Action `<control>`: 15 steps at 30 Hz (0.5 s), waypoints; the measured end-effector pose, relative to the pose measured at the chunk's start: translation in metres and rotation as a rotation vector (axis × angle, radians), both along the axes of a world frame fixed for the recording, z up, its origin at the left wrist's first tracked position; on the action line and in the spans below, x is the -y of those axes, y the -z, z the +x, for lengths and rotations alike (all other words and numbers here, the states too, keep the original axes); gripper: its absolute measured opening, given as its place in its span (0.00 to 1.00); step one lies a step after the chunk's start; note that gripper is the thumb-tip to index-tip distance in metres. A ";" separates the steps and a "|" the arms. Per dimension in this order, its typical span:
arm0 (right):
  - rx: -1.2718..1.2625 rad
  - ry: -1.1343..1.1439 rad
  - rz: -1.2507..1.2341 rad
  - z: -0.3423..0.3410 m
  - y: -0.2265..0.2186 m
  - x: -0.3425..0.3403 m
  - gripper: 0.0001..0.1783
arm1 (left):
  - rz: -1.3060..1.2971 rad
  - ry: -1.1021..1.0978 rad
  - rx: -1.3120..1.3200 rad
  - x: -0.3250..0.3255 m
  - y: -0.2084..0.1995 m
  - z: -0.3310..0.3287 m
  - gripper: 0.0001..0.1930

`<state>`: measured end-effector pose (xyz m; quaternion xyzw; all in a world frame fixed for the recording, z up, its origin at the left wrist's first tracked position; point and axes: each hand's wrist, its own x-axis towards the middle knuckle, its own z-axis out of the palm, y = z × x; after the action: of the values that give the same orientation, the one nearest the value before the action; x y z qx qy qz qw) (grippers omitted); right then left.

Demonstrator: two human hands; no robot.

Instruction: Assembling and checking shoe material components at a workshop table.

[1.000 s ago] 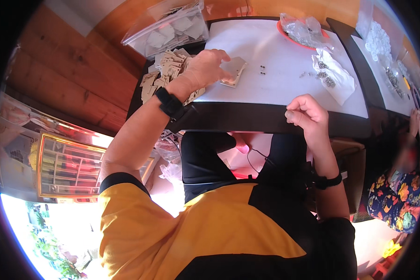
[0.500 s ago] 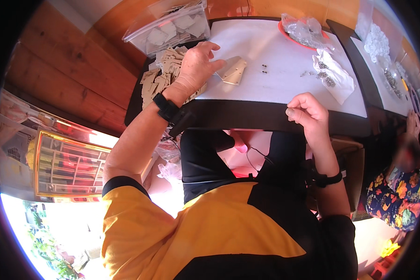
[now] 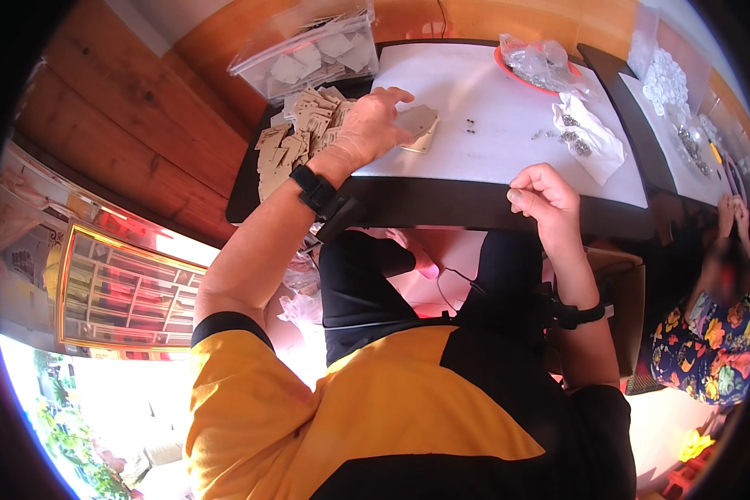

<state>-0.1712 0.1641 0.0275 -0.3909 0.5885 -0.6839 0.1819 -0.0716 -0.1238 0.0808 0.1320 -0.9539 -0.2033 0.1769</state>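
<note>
- Left hand [image 3: 373, 123] clamps flat on the beige plate [image 3: 417, 123]; right hand [image 3: 542, 196] curled shut, contents unclear.
- Press evenly, fingertips clear of tiny screws [image 3: 470, 127].

The worktop [image 3: 492, 158] is white with a black edge, and the flat pieces [image 3: 296, 137] heaped on it are beige. A shallow bowl [image 3: 508, 62] is orange-red; a neighbouring person's garment [image 3: 712, 350] is dark blue with bright flowers.
</note>
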 end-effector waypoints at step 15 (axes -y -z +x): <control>0.014 0.028 0.018 0.002 -0.001 0.002 0.04 | -0.029 0.030 -0.408 -0.002 -0.011 0.026 0.28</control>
<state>-0.1691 0.1616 0.0284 -0.3762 0.5989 -0.6837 0.1800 -0.0453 -0.1216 0.0919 0.0712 -0.9030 -0.2147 0.3652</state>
